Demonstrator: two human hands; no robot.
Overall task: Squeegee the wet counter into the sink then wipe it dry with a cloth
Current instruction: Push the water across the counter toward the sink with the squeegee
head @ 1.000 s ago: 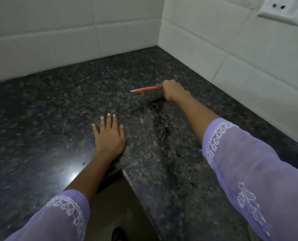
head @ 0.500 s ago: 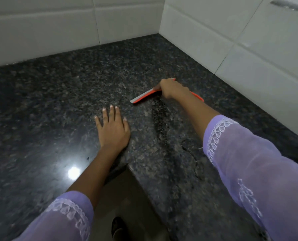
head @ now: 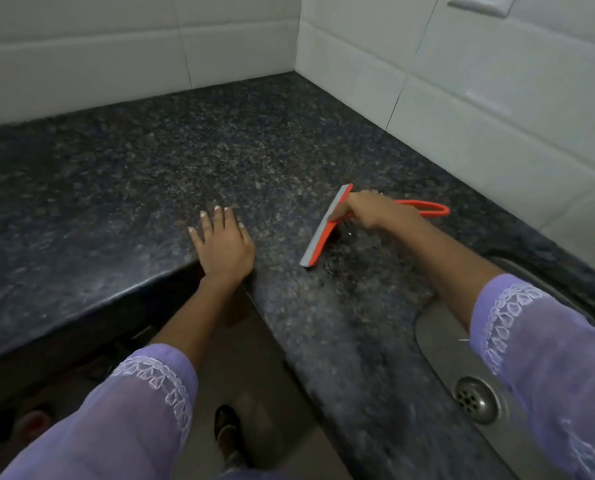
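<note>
An orange squeegee (head: 318,240) with a grey rubber blade lies blade-down on the dark speckled granite counter (head: 133,174). My right hand (head: 372,211) grips its handle, whose orange loop sticks out behind the hand. A wet dark patch (head: 351,268) spreads on the counter just right of the blade. My left hand (head: 221,245) rests flat with straight fingers on the counter near its inner corner edge. The steel sink (head: 438,341) with its round drain (head: 476,400) shows at the lower right, partly under my right sleeve. No cloth is in view.
White tiled walls (head: 479,98) meet in a corner behind the counter. A white wall socket (head: 479,1) sits at the top right. The L-shaped counter's front edge wraps round me, with floor and a foot (head: 228,434) below.
My right hand has drawn the squeegee nearer and toward the sink, turning the blade more lengthwise. The view has tilted down, bringing the sink in. My left hand stays flat on the counter.
</note>
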